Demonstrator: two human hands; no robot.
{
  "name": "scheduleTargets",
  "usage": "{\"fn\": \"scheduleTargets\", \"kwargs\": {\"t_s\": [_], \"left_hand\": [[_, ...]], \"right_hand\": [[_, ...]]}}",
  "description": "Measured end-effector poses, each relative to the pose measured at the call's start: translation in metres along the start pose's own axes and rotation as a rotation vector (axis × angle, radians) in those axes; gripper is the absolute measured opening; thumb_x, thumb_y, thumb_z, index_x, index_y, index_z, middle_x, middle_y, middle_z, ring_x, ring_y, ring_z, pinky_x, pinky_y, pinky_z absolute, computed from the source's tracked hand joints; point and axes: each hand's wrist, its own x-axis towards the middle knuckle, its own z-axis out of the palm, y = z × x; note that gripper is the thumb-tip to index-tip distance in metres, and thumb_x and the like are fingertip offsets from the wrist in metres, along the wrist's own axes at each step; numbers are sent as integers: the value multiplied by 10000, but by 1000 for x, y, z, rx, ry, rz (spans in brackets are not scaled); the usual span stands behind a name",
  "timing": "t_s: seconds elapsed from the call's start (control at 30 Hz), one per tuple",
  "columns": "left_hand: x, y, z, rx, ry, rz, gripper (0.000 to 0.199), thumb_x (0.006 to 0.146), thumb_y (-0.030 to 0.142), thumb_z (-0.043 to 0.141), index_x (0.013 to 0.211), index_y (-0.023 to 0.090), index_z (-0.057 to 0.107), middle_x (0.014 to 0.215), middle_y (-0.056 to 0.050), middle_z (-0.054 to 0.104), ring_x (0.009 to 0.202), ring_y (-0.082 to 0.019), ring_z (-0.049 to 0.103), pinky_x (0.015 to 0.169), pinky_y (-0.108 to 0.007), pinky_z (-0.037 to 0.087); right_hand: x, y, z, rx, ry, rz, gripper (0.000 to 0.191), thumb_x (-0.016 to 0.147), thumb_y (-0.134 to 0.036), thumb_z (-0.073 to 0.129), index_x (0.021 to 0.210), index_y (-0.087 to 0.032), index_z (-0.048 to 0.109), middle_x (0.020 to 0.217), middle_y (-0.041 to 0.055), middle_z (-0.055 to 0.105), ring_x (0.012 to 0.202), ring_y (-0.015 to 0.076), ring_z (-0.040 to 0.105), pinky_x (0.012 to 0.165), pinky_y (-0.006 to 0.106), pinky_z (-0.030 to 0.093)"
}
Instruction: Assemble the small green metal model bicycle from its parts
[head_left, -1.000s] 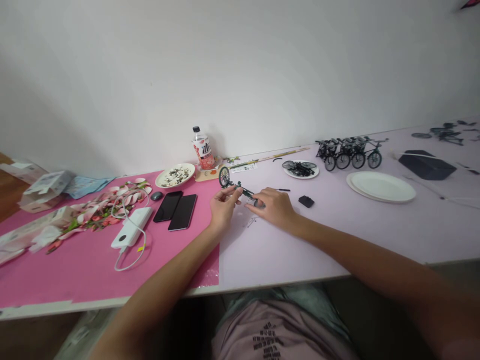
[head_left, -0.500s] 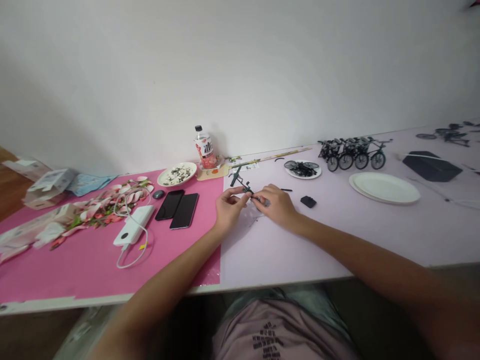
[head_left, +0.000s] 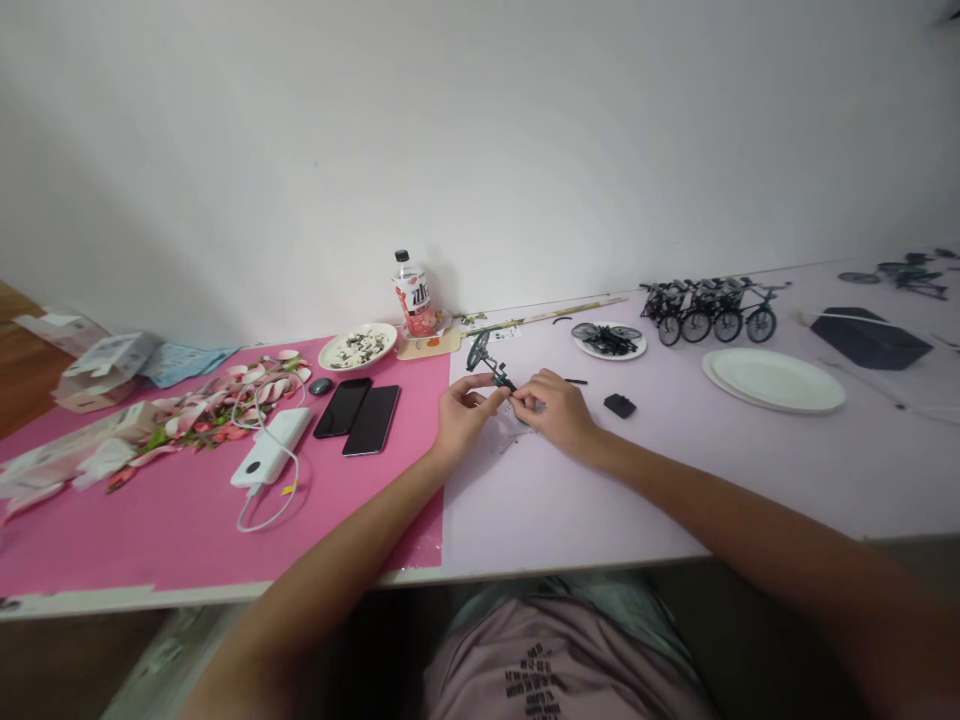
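Between my two hands, just above the pale tabletop (head_left: 570,500), is a dark green toy bicycle (head_left: 478,350), tilted, with one wheel pointing up and away from me. My left hand (head_left: 463,412) pinches its frame between thumb and fingers. My right hand (head_left: 553,408) is closed at the near end of the same bicycle, fingertips almost against the left ones; the part under them is hidden. Tiny loose bits lie on the table below the hands. A small black block (head_left: 619,405) and a thin black strip (head_left: 576,381) rest to the right.
Several assembled toy bicycles (head_left: 709,312) stand at the back right. A plate of black parts (head_left: 609,341) sits before them, beside stacked white plates (head_left: 776,380). Leftward are two phones (head_left: 371,420), a white power bank (head_left: 271,447), a bowl (head_left: 358,348), a bottle (head_left: 415,297) and artificial petals (head_left: 225,405).
The toy bicycle has turned in my hands, so its raised wheel now shows its round face instead of its edge. Both hands stay in nearly the same place; the view has shifted slightly.
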Motion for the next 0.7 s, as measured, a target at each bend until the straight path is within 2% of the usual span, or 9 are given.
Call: {"fn": "scheduleTargets", "kwargs": {"t_s": [0.3, 0.53, 0.7], "left_hand": [[0, -1, -1, -2, -2, 17, 415, 648, 479, 932, 860, 153, 784, 908, -93, 778, 531, -118, 592, 516, -286, 452], [6, -5, -5, 65, 12, -18, 462, 650, 535, 917, 859, 141, 794, 665, -37, 707, 496, -115, 554, 497, -271, 418], [8, -3, -6, 42, 46, -22, 463, 651, 539, 919, 837, 139, 777, 556, 4, 618, 477, -105, 512, 504, -265, 401]], "right_hand": [[0, 1, 0, 24, -14, -13, 225, 930, -180, 648, 714, -238, 619, 636, -1, 572, 702, 191, 553, 670, 317, 450], [2, 6, -1, 60, -18, -45, 135, 941, -189, 664, 815, -236, 680, 669, 2, 603, 718, 199, 560, 690, 328, 467], [6, 5, -5, 17, 13, -61, 152, 923, -175, 656, 785, -240, 649, 662, 0, 597, 699, 193, 566, 663, 318, 464]]}}
